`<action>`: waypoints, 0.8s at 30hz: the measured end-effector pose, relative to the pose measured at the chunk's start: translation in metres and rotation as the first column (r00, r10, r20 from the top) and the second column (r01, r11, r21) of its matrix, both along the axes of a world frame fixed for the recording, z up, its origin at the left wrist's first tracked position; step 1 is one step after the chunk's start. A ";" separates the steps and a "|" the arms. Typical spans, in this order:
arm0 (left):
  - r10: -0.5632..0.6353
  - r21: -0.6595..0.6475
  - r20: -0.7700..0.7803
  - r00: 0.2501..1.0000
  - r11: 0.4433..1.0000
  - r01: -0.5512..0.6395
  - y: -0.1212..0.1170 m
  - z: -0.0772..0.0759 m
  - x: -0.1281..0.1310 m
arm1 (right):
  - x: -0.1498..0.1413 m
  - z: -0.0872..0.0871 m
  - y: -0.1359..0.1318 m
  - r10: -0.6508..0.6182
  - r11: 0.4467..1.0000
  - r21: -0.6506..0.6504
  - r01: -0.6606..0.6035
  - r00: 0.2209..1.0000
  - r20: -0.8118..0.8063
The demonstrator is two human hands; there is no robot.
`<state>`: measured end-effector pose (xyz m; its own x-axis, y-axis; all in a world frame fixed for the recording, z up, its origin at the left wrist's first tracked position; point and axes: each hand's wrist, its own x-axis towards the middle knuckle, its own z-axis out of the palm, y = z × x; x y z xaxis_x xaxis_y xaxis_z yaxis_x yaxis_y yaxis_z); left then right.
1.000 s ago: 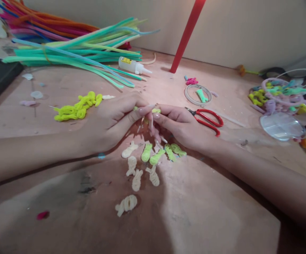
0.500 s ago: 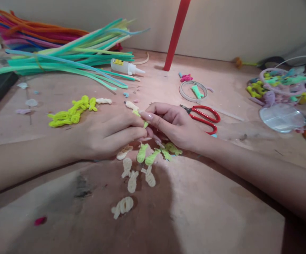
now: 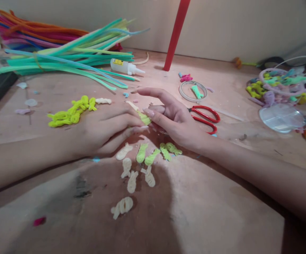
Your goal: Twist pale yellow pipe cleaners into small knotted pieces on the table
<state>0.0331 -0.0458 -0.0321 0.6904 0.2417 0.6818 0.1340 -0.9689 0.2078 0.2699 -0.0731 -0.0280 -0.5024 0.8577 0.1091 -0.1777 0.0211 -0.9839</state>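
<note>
My left hand (image 3: pixel 107 128) and my right hand (image 3: pixel 168 118) meet over the middle of the wooden table (image 3: pixel 221 197). Between them is a small light-green and cream pipe-cleaner piece (image 3: pixel 142 115). The left fingers are pinched on it. The right thumb presses against it while the right index finger stretches out toward the left. Just below the hands lie several finished little twisted shapes, some light green (image 3: pixel 153 155) and some cream (image 3: pixel 130 174). One more cream shape (image 3: pixel 122 207) lies nearer to me.
A heap of neon-yellow twisted pieces (image 3: pixel 70 112) lies left of the hands. Long pipe cleaners (image 3: pixel 70 53) are bundled at the back left beside a glue bottle (image 3: pixel 125 66). Red scissors (image 3: pixel 204 116), a tape ring (image 3: pixel 192 91), a red pole (image 3: pixel 175 33) and a coloured clutter pile (image 3: pixel 282 88) stand right.
The hands dropped a little toward the table. My right index finger has lifted off the piece and now points left, leaving the thumb against it. The left hand keeps its pinch.
</note>
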 end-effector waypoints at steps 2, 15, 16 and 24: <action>-0.001 -0.113 0.024 1.000 0.994 0.004 0.000 -0.001 -0.001 | 0.001 0.001 0.001 -0.011 1.000 -0.010 0.011 1.000 0.017; 0.058 -0.386 -0.238 0.969 0.910 -0.149 0.008 0.004 0.004 | -0.008 -0.006 0.004 0.029 0.999 -0.031 -0.028 0.999 0.027; 0.031 -0.436 -0.208 0.978 0.892 -0.121 0.008 0.006 0.005 | -0.007 -0.006 0.004 0.028 0.999 -0.027 -0.027 0.999 0.036; -0.179 -0.649 -0.219 0.959 0.761 -0.006 0.013 0.018 0.006 | 0.011 0.006 0.016 0.059 0.894 0.405 -0.192 0.947 0.317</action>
<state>0.0387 -0.0331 -0.0139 0.8535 0.4858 0.1885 0.1935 -0.6314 0.7509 0.2805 -0.0574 -0.0222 -0.6681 0.6887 0.2816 0.0831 0.4451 -0.8916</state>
